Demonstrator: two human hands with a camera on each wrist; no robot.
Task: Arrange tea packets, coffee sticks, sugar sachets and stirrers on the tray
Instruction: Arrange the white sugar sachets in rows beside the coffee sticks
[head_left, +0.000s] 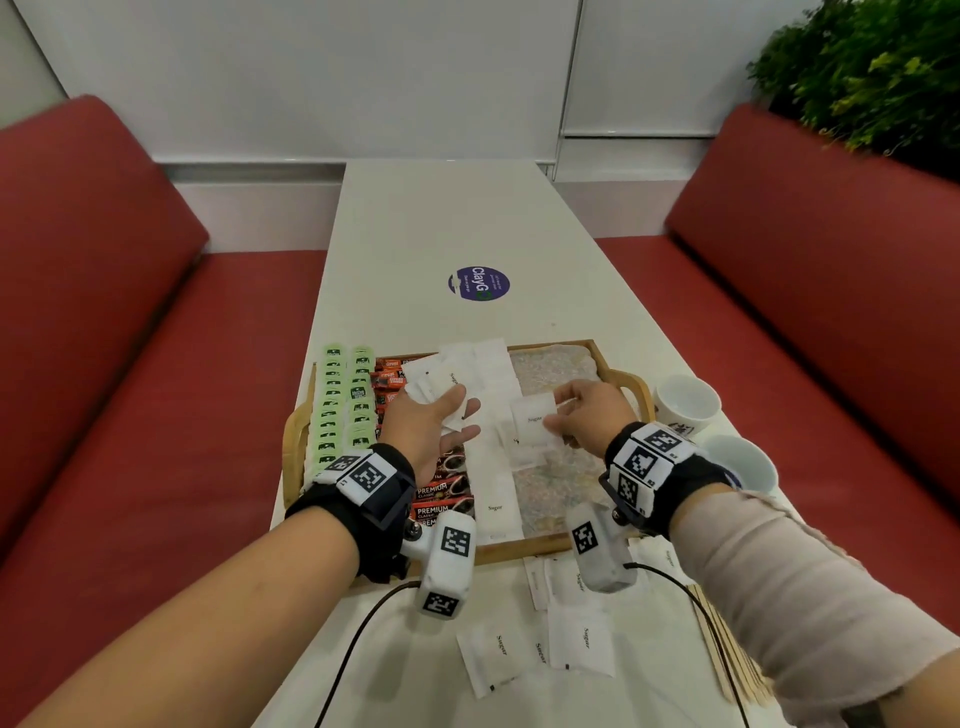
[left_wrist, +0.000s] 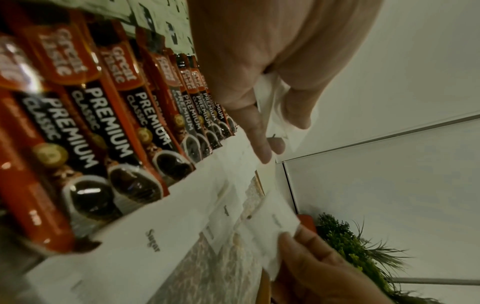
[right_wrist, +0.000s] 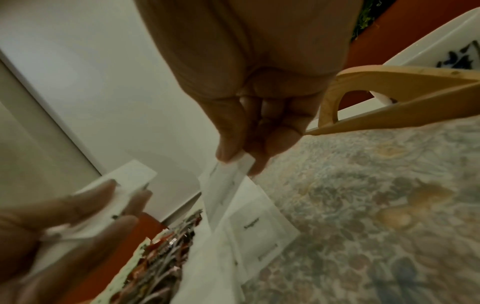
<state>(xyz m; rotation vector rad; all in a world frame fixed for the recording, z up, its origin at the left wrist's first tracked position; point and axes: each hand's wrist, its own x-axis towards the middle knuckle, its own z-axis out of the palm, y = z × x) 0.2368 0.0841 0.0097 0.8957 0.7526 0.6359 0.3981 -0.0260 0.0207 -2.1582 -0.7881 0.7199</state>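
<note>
Your right hand (head_left: 587, 410) pinches one white paper sugar sachet (head_left: 535, 418) above the wooden handled tray (head_left: 631, 387). Sachet column (head_left: 493, 467) lies just left of it, long axis running away from you. Left hand (head_left: 431, 426) holds spare sachets (head_left: 439, 387).

Coffee sticks (left_wrist: 109, 131) read "Great Taste PREMIUM CLASSIC"; sachets (head_left: 585, 638) "Sugar"; table sticker (head_left: 478, 283) "ClayGo".
</note>
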